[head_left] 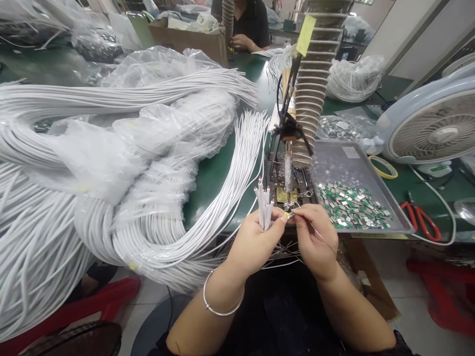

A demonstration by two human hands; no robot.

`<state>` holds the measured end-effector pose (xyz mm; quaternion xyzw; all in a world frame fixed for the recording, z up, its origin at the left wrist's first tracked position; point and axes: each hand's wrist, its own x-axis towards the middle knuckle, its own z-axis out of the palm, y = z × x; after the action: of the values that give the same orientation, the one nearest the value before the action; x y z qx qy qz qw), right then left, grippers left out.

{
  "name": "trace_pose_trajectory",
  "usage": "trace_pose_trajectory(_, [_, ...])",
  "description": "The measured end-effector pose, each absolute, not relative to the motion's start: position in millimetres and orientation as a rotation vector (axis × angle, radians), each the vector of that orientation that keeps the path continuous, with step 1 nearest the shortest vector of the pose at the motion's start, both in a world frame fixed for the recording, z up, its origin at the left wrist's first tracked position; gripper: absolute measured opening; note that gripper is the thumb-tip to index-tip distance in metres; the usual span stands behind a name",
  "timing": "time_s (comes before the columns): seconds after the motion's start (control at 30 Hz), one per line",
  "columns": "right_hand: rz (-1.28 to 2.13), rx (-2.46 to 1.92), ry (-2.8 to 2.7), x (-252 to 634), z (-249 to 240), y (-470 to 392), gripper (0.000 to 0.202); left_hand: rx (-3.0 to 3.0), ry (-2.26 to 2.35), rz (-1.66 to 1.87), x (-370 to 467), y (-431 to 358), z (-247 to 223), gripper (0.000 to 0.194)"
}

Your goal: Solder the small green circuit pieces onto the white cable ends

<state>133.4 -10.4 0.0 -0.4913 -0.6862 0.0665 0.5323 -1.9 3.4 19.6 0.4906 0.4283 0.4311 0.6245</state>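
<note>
My left hand (260, 240) is closed around a small bunch of white cables (264, 205) whose reddish cut ends point up. Its thumb and forefinger also pinch a tiny metal connector (290, 214) below the soldering iron tip. My right hand (316, 240) is closed at the same connector, with a thin wire (322, 238) running across its fingers. Just above both hands, the soldering iron (288, 170) hangs upright in a black stand, its tip over a yellow sponge (286, 194). What exactly the fingertips hold is partly hidden.
A grey tray (403, 225) of green and silver connectors (356, 205) lies right, with red scissors (421, 217), yellow tape (383, 167) and a fan (438, 118) beyond. Large white cable bundles (156, 237) fill the left. A ribbed duct (309, 89) rises behind the iron. Another person (250, 24) sits opposite.
</note>
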Motion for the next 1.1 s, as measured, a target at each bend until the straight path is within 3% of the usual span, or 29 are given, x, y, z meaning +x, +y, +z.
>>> trace_pose_trajectory(0.3, [0.350, -1.168, -1.496, 133.0, -14.8, -20.1, 0.035, 1.096, 1.004, 1.016, 5.2, 3.5, 25.2, 0.012])
trace_pose_trajectory(0.5, [0.244, -1.174, -1.430, 133.8, -15.5, -20.6, 0.021, 1.145, 1.045, 1.042, 4.8, 5.1, 24.6, 0.011])
trace_pose_trajectory(1.1, [0.134, -1.130, -1.584, 134.3, -9.0, -12.5, 0.021, 1.137, 1.063, 1.049, 4.3, 11.9, 25.2, 0.007])
